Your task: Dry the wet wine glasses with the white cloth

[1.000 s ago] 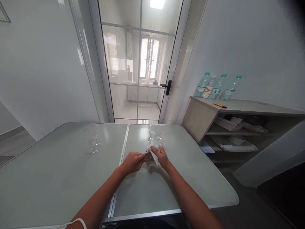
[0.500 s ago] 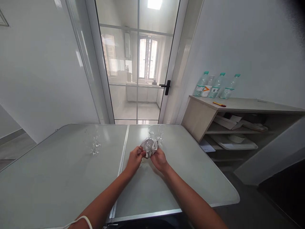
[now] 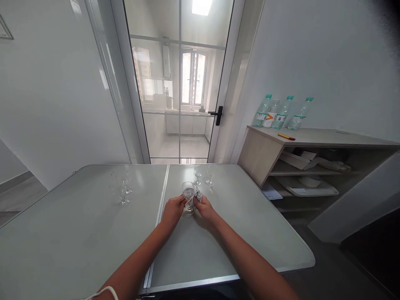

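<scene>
A clear stemmed glass (image 3: 188, 192) stands upright between my two hands, just above the grey table (image 3: 78, 233). My left hand (image 3: 172, 209) is closed around its lower part. My right hand (image 3: 202, 207) is closed on a small white cloth (image 3: 198, 194) pressed against the glass's right side. Two more stemmed glasses (image 3: 204, 175) stand on the table just beyond my hands. Other clear glasses (image 3: 123, 189) stand on the left half of the table.
A glass door with a black handle (image 3: 217, 115) is behind the table. At the right, a wooden shelf unit (image 3: 315, 143) carries several water bottles (image 3: 283, 113), a red-and-yellow pen (image 3: 286, 136), and papers on its lower shelves.
The glass went from lying wrapped in the cloth to standing upright with its bowl bare. The cloth has bunched down to the glass's right side, and my hands have come closer together.
</scene>
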A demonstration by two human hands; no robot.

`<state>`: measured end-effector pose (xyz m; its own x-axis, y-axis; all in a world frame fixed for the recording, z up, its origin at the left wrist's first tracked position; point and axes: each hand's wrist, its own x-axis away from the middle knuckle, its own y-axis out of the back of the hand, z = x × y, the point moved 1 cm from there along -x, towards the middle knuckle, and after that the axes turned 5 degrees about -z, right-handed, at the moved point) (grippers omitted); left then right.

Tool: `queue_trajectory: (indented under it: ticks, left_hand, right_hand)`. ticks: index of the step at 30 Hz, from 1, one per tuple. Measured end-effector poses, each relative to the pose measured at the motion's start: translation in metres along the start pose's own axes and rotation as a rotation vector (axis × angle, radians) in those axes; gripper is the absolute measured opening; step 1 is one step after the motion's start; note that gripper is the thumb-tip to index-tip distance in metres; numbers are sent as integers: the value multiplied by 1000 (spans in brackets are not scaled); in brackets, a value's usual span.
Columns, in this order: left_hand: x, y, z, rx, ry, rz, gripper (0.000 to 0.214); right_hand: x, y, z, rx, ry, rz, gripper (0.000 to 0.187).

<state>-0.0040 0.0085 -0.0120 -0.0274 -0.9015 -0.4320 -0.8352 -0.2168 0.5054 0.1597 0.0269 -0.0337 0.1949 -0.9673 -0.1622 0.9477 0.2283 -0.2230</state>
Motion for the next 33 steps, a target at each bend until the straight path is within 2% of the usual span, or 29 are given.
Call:
queue_trajectory:
  ticks: [5,8,10,11,13,16,19,22,25,28,30,33]
  left_hand:
    - [-2,2,0,-40,-43,-13,22]
    - [-5,6,2,-68,-4,-130,20]
    - [-7,8,3,-3,37,-181,33]
    - [-8,8,4,81,53,-160,44]
    - [-8,6,3,339,75,-33,60]
    - [-7,3,-3,708,137,108,61]
    - [-5,1,-8,807,208,108,56]
    - [-4,-3,-7,741,217,46,57]
    - [-5,-7,-3,601,192,-82,62]
    - [-5,-6,-2,558,173,-144,62]
    - [-6,-1,-4,643,165,-120,62]
    - [-6,8,-12,853,174,-5,60]
  right_hand:
    - [0,2,6,25,-8,40,49]
    - [2,2,7,-13,-65,71,48]
    - [3,1,6,-75,-142,100,48]
    - [4,1,5,-104,-177,112,49]
    - [6,1,6,-136,-221,132,51]
    - [11,4,10,-153,-279,189,52]
    - [16,7,16,-131,-352,312,55]
    - [17,7,18,30,-276,326,49]
    - [12,1,14,150,-143,194,30]
    - [8,-7,10,213,-32,51,28]
    - [8,-10,10,160,-48,82,26]
    - [13,-9,16,13,-181,277,32]
